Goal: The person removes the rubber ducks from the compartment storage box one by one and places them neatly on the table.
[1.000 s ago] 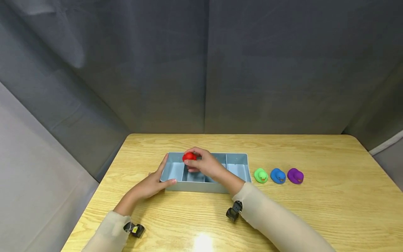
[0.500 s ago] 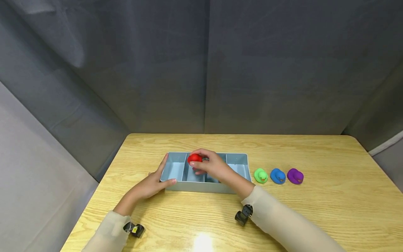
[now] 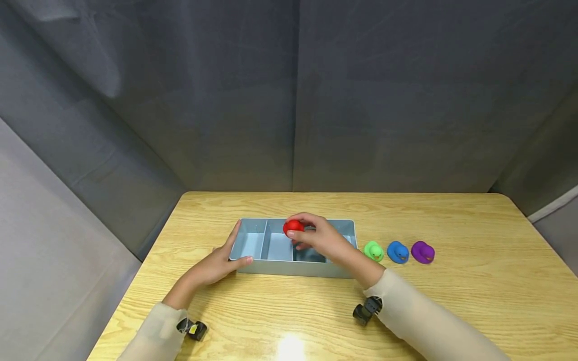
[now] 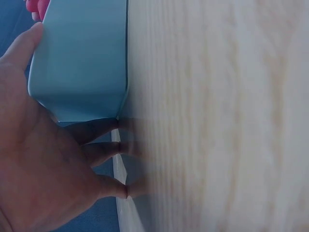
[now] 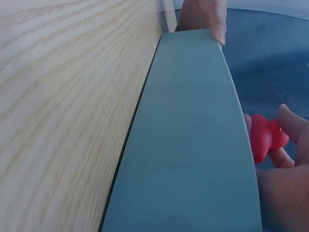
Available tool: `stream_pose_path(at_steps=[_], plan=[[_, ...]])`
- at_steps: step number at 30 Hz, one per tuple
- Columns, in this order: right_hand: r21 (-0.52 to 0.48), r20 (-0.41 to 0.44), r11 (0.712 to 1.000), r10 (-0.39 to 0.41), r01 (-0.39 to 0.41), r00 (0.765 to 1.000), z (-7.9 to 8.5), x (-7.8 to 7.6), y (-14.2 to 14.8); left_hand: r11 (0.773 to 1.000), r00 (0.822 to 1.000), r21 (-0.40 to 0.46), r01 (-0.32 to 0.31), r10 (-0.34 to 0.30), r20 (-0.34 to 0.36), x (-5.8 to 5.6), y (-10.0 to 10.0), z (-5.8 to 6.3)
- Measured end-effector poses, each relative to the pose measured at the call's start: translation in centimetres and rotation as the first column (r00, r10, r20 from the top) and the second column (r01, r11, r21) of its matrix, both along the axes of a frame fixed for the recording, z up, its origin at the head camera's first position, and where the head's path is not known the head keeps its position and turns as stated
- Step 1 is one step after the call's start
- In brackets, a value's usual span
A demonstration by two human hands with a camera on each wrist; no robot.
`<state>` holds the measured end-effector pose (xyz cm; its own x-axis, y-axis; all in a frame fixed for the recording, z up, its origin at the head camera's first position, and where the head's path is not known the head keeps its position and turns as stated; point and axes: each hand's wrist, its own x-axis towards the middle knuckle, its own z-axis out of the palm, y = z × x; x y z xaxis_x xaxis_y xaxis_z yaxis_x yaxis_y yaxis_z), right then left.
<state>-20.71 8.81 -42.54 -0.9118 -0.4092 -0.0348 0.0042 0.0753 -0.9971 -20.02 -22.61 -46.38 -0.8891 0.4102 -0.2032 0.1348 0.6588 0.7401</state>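
Observation:
A red rubber duck is pinched between the thumb and fingers of my right hand. It is over the grey-blue divided box, near the box's middle divider. In the right wrist view, the red duck shows beyond the box's long wall, at rim height. My left hand rests against the box's left end, its fingers straight along that side and its thumb on the front rim. The left wrist view has the fingertips of this hand down at the tabletop.
Right of the box, a green duck, a blue duck and a purple duck sit in a row on the wooden table. A dark grey curtain hangs behind the table.
My right hand has moved to the right over the box with the red duck, from the left divider to around the middle one. The left hand and the box have stayed put.

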Motion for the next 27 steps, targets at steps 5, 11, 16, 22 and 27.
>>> stream_pose_path(at_steps=[5, 11, 16, 22, 27], plan=[[0.021, -0.009, 1.0, -0.013, 0.014, 1.0, 0.0, 0.1, 1.2, 1.0, 1.0, 0.002, 0.016, -0.016, -0.01, 0.1, 0.0, 0.1], [0.051, -0.02, 0.998, -0.034, 0.035, 0.999, 0.1, 0.4, 2.3, 1.0, 0.999, 0.004, 0.027, -0.027, -0.018, 0.0, -0.1, 0.0], [0.055, -0.04, 0.998, -0.033, 0.035, 0.999, 0.2, 0.8, 3.0, 1.0, 0.999, 0.007, 0.03, -0.03, -0.021, 0.0, -0.1, -0.1], [0.061, -0.063, 0.998, -0.024, 0.028, 0.998, -0.1, 1.3, 3.8, 1.0, 0.999, 0.007, 0.026, -0.026, -0.023, 0.0, -0.1, -0.4], [0.062, -0.058, 0.998, -0.031, 0.034, 0.998, -0.1, 1.9, 4.4, 1.0, 1.0, 0.005, 0.022, -0.022, -0.02, 0.1, -0.2, -0.5]])
